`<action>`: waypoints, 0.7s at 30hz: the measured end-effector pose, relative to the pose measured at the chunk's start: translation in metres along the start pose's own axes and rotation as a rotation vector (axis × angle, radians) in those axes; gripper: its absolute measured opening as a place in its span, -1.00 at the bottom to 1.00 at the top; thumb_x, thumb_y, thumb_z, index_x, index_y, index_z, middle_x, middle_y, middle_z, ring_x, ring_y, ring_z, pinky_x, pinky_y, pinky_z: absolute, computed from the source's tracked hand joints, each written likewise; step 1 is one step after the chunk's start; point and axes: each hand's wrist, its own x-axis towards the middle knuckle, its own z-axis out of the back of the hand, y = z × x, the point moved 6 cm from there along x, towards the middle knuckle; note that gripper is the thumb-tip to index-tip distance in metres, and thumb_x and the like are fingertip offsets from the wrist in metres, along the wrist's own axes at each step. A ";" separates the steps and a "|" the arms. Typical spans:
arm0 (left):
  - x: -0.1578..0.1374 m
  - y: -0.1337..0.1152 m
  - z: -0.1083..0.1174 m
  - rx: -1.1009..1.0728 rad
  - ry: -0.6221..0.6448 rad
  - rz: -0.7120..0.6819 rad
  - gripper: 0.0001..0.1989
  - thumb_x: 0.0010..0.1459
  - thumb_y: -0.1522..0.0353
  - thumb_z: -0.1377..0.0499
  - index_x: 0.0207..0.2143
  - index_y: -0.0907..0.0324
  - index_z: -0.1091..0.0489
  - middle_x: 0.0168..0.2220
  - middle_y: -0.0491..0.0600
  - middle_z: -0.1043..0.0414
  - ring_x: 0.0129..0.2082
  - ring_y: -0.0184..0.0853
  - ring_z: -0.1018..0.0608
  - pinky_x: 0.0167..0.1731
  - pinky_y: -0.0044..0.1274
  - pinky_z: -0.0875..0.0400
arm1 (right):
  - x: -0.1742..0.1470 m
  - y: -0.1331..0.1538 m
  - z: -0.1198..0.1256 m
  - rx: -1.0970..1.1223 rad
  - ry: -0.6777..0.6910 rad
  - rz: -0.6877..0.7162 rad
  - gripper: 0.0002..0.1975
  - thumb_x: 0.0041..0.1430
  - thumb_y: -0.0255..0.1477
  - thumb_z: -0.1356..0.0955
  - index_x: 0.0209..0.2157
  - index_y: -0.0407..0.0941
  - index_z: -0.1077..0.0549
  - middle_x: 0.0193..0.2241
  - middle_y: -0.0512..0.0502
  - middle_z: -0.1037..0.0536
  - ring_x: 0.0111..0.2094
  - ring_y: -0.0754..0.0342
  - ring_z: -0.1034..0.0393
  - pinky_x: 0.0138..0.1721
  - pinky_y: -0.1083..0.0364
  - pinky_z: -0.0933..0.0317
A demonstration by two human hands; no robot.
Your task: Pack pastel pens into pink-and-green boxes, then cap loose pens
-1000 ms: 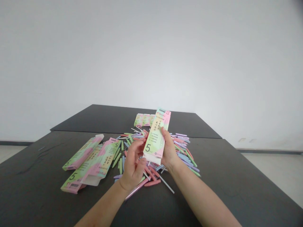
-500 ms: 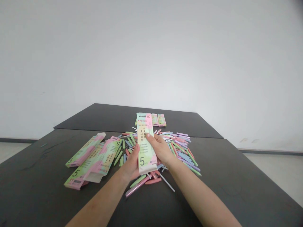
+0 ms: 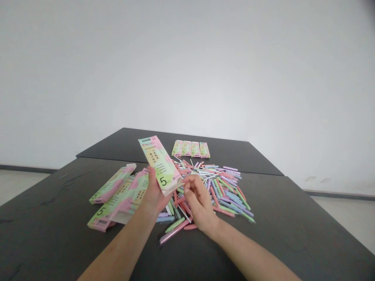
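Observation:
A flat pen box (image 3: pixel 159 166) in pink, green and cream, printed with a large 5, is tilted in the air above the table. My left hand (image 3: pixel 155 195) is closed around its lower left side, thumb along the edge. At the box's near right corner, my right hand (image 3: pixel 199 201) has its fingers curled in, thumb and forefinger pinching at the end flap. Under both hands spreads a pile of pastel pens (image 3: pixel 231 195) in green, pink, blue and purple. Thin white sticks (image 3: pixel 183 214) lie among them. What is inside the box is hidden.
To the left, several similar boxes (image 3: pixel 113 183) overlap, one with an open white flap. Several more boxes (image 3: pixel 186 148) stand in a row on the far table section, beyond the pens. The dark table (image 3: pixel 278 234) has a seam across it, and a pale wall (image 3: pixel 187 70) rises behind.
The box has moved left and tilted, its top leaning left. My right hand has left the box's front face and come down to its near end. The far row of boxes is now fully uncovered.

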 end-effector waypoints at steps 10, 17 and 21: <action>-0.003 0.010 0.001 0.017 -0.011 0.004 -0.38 -0.09 -0.07 -0.30 -0.17 0.25 -0.49 -0.29 0.03 -0.58 -0.30 -0.22 -0.60 -0.27 -0.43 -0.53 | -0.001 -0.025 -0.008 0.236 -0.016 -0.162 -0.76 0.20 -0.28 -0.37 -0.30 -0.05 -0.21 -0.62 0.23 -0.19 -0.69 0.28 -0.07 -0.69 0.28 0.01; -0.005 0.016 -0.005 0.055 0.047 0.047 -0.35 -0.13 -0.11 -0.29 -0.19 0.24 -0.49 -0.31 0.01 -0.57 -0.36 -0.24 -0.60 -0.39 -0.47 -0.54 | -0.001 -0.025 -0.012 0.293 -0.005 -0.182 -0.74 0.24 -0.25 -0.33 -0.32 -0.06 -0.16 -0.75 0.27 -0.26 -0.76 0.29 -0.09 -0.69 0.31 0.04; -0.007 0.018 -0.003 0.110 0.070 0.072 -0.32 -0.14 -0.15 -0.26 -0.20 0.23 -0.49 -0.36 0.05 -0.57 -0.44 -0.20 -0.60 -0.51 -0.44 -0.53 | -0.001 -0.029 -0.011 0.335 0.005 -0.203 -0.74 0.24 -0.26 -0.34 -0.28 -0.05 -0.16 -0.76 0.26 -0.31 -0.78 0.28 -0.10 -0.70 0.31 0.06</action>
